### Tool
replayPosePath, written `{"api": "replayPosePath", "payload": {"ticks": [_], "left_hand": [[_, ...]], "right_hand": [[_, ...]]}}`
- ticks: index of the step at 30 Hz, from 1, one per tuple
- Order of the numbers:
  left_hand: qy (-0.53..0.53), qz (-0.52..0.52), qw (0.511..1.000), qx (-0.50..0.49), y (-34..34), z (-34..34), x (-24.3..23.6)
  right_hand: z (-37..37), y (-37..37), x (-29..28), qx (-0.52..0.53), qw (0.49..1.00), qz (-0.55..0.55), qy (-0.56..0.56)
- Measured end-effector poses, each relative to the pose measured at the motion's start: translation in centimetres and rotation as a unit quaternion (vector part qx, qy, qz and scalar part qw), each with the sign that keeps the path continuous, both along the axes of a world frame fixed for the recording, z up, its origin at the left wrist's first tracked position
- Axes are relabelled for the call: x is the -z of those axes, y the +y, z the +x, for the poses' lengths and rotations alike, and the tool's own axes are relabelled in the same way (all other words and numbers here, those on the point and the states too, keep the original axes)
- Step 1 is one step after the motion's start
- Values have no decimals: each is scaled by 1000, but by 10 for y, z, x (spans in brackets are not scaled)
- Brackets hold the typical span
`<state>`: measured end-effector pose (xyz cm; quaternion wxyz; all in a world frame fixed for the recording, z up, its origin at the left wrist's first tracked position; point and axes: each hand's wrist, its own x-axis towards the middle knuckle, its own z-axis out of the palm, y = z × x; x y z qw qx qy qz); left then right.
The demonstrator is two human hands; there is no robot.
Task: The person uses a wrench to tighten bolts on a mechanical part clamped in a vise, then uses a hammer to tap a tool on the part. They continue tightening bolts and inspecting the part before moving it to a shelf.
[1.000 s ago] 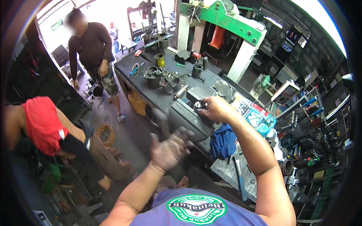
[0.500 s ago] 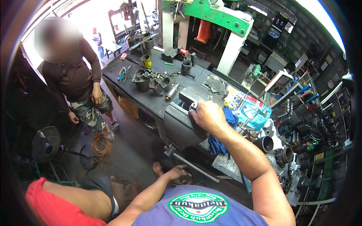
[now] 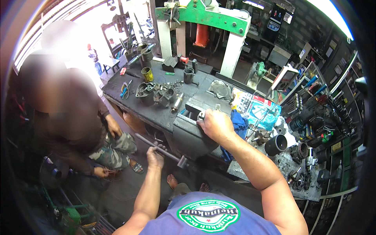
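A heavy grey bench vise (image 3: 192, 135) sits at the near edge of the workbench. My right hand (image 3: 217, 126) is closed over its jaws, fingers pinching a small round metal part (image 3: 201, 116) that shows only at its edge; the rest lies behind my fingers. In front of the vise, my left hand (image 3: 155, 158) is wrapped round the vise handle (image 3: 172, 155), a steel bar slanting up to the left from the screw head. Left of the jaws lies a shiny cylindrical metal part (image 3: 177, 102). A blue cloth (image 3: 238, 122) is just right of my right hand.
Dark castings (image 3: 146, 92), a yellow cup (image 3: 147, 74) and pliers (image 3: 125, 90) lie on the workbench (image 3: 129, 102). A blue-and-white bag (image 3: 261, 111) and a black cylinder (image 3: 276, 145) are at right. A co-worker (image 3: 74, 113) bends close at left. A green press frame (image 3: 207, 18) stands behind.
My left hand has moved up and left onto the vise handle, which has swung from lower right to upper left. The co-worker has come nearer and bent down; the person in red has left view.
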<state>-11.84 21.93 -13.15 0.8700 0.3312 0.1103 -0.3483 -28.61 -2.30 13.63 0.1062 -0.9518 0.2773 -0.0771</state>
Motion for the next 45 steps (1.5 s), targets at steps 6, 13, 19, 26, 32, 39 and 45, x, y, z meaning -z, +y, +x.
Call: {"api": "replayPosePath", "payload": {"ticks": [6, 13, 19, 26, 32, 39, 45], "left_hand": [[-480, 65, 829, 280, 6, -87, -152], [-788, 234, 204, 532, -43, -187, -34], [-791, 284, 247, 482, -31, -162, 10], [-656, 436, 615, 39, -11, -154, -89], [-515, 406, 742, 138, -13, -143, -49], [-397, 362, 832, 140, -8, -129, -31], [-588, 490, 643, 11, -17, -100, -111]], "right_hand": [[-2, -4, 2, -11, 1000, 18, -10], [-2, -8, 1, -31, 999, 7, -6], [-6, -3, -3, -36, 999, -3, -21], [-7, -6, 8, -26, 999, 14, -43], [-6, -16, 28, -46, 984, 97, -141], [7, -5, 36, -5, 983, 69, -170], [6, -7, 35, -10, 990, 64, -129]]}}
